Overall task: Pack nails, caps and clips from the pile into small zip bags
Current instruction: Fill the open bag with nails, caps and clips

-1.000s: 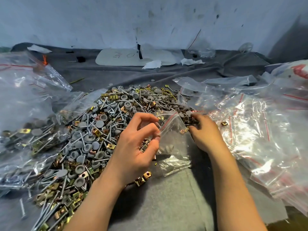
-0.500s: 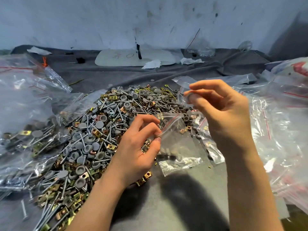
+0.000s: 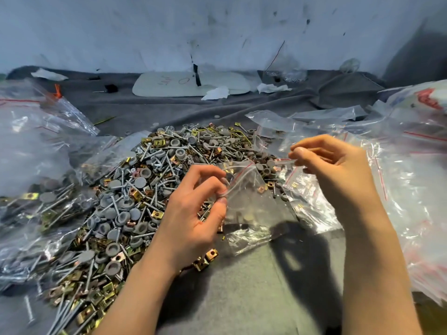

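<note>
Much of what I hold is hard to read. My left hand (image 3: 193,213) pinches the mouth of a small clear zip bag with a red strip (image 3: 251,201), thumb and curled fingers narrow on its rim; a few small pieces lie at the bag's bottom, too blurred to name. My right hand (image 3: 338,170) hangs above the table, fingertips pinched tight on a thin pale piece (image 3: 314,149); I cannot tell whether it is a nail. My left hand and forearm hide the near right part of the heap of silver nails, grey round caps and brass clips (image 3: 145,189), which spreads from the table's middle toward its near left corner and is cut off there.

Large clear bags stuffed with the same parts (image 3: 36,165) crowd the left edge, half out of view. A loose stack of empty red-striped zip bags (image 3: 399,177) covers the right edge, just behind my right hand. A grey cloth (image 3: 242,286) covers the table. Along the far edge lie a flat white board with red marks (image 3: 169,84) and white paper scraps (image 3: 215,93).
</note>
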### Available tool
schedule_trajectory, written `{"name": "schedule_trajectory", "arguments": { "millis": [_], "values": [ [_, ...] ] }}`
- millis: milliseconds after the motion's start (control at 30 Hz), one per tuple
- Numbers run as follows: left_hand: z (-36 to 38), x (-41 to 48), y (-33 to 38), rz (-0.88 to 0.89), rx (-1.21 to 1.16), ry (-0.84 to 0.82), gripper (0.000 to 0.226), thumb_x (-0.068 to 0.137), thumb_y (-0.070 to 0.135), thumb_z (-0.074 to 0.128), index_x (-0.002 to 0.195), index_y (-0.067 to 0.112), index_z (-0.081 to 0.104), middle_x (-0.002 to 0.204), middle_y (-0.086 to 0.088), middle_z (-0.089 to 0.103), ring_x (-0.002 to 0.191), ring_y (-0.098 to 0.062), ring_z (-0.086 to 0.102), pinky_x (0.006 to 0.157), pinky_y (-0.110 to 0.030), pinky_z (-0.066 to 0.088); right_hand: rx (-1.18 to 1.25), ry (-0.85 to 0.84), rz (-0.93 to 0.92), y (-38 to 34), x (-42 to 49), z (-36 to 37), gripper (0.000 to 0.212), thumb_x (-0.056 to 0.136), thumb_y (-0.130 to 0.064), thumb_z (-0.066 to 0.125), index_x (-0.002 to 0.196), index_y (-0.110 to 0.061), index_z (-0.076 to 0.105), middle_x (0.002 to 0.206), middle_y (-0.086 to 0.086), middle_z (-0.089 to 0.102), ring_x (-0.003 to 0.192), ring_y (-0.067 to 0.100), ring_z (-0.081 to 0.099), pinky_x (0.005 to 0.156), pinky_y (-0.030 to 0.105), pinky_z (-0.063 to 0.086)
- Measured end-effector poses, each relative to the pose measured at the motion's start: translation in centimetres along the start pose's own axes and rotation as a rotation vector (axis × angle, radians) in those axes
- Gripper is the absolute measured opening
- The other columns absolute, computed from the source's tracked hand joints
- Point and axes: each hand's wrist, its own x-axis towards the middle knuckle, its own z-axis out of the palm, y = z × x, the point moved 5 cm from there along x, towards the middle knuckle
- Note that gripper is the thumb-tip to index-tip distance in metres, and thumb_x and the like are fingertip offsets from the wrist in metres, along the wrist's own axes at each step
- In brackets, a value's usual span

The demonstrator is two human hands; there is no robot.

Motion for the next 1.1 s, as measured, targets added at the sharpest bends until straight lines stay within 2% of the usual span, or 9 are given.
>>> {"name": "schedule_trajectory", "arguments": {
  "millis": [133, 267, 367, 533, 667, 833, 933, 1000, 1100],
  "values": [
    [0.0, 0.0, 0.0, -0.002, 0.006, 0.003, 0.017, 0.085, 0.025, 0.047, 0.080, 0.012, 0.055, 0.111, -0.004, 0.055, 0.103, -0.005, 0.053, 0.088, -0.008, 0.037, -0.159, -0.033, 0.069, 1.6, 0.3, 0.3, 0.021, 0.082, -0.007, 0.070, 0.071, -0.026, 0.068, 0.065, -0.006, 0.068, 0.062, 0.008, 0.061, 0.060, 0.018, 0.046],
    [-0.1, 0.0, -0.1, -0.006, 0.025, 0.013, 0.020, 0.086, 0.027, 0.047, 0.079, 0.010, 0.056, 0.111, -0.003, 0.056, 0.103, -0.007, 0.054, 0.087, -0.011, 0.039, -0.558, -0.285, 0.277, 5.0, -0.1, 1.6, 0.020, 0.078, -0.008, 0.074, 0.071, -0.025, 0.067, 0.073, 0.001, 0.067, 0.067, 0.018, 0.059, 0.061, 0.024, 0.044],
    [-0.2, 0.0, -0.1, -0.004, 0.020, 0.017, 0.018, 0.086, 0.027, 0.047, 0.079, 0.012, 0.055, 0.111, -0.002, 0.056, 0.102, -0.006, 0.054, 0.086, -0.013, 0.040, -0.695, -0.326, 0.352, 6.3, -0.2, 1.8, 0.017, 0.076, -0.004, 0.073, 0.079, -0.020, 0.069, 0.079, 0.004, 0.064, 0.072, 0.022, 0.059, 0.062, 0.023, 0.041],
    [-0.3, 0.0, -0.2, -0.012, -0.002, 0.021, 0.014, 0.086, 0.028, 0.047, 0.080, 0.017, 0.054, 0.111, -0.001, 0.056, 0.103, -0.010, 0.056, 0.085, -0.018, 0.043, -0.729, -0.290, 0.366, 6.3, 0.0, 1.7, 0.025, 0.079, 0.000, 0.068, 0.079, -0.025, 0.067, 0.086, 0.007, 0.062, 0.074, 0.030, 0.063, 0.061, 0.034, 0.054],
    [-0.2, 0.0, -0.2, -0.009, -0.002, 0.020, 0.012, 0.086, 0.028, 0.047, 0.080, 0.018, 0.054, 0.111, 0.000, 0.056, 0.103, -0.010, 0.056, 0.085, -0.019, 0.043, -0.725, -0.285, 0.379, 6.5, -0.1, 1.7, 0.036, 0.089, 0.005, 0.055, 0.080, -0.028, 0.067, 0.098, 0.008, 0.062, 0.063, 0.032, 0.063, 0.043, 0.032, 0.053],
    [-0.2, 0.1, -0.2, -0.011, 0.003, 0.018, 0.012, 0.086, 0.028, 0.047, 0.080, 0.019, 0.053, 0.110, 0.000, 0.056, 0.102, -0.006, 0.055, 0.084, -0.011, 0.038, -0.695, -0.268, 0.409, 6.7, -0.1, 1.3, 0.036, 0.089, 0.002, 0.058, 0.094, -0.032, 0.071, 0.097, 0.005, 0.065, 0.055, 0.030, 0.066, 0.051, 0.037, 0.058],
    [-0.2, 0.1, -0.3, -0.021, -0.005, 0.015, 0.014, 0.085, 0.027, 0.047, 0.080, 0.017, 0.054, 0.110, 0.001, 0.055, 0.103, -0.009, 0.055, 0.085, -0.013, 0.039, -0.774, -0.271, 0.394, 6.8, 0.1, 1.0, 0.036, 0.086, -0.001, 0.064, 0.074, -0.035, 0.066, 0.083, 0.002, 0.063, 0.054, 0.021, 0.063, 0.043, 0.020, 0.042],
    [-0.2, 0.1, -0.2, -0.021, -0.005, 0.015, 0.014, 0.085, 0.028, 0.047, 0.080, 0.016, 0.054, 0.110, 0.001, 0.055, 0.104, -0.009, 0.055, 0.086, -0.013, 0.040, -0.791, -0.273, 0.385, 6.8, 0.2, 1.0, 0.032, 0.084, -0.002, 0.066, 0.073, -0.032, 0.064, 0.080, 0.001, 0.060, 0.057, 0.020, 0.062, 0.041, 0.019, 0.035],
    [-0.2, 0.1, -0.1, -0.017, -0.003, 0.014, 0.014, 0.085, 0.028, 0.047, 0.080, 0.016, 0.054, 0.110, 0.000, 0.056, 0.103, -0.008, 0.055, 0.085, -0.011, 0.039, -0.758, -0.283, 0.352, 6.9, 0.2, 1.3, 0.020, 0.081, -0.004, 0.070, 0.077, -0.022, 0.061, 0.088, 0.005, 0.059, 0.070, 0.022, 0.057, 0.047, 0.022, 0.037]
  ]
}}
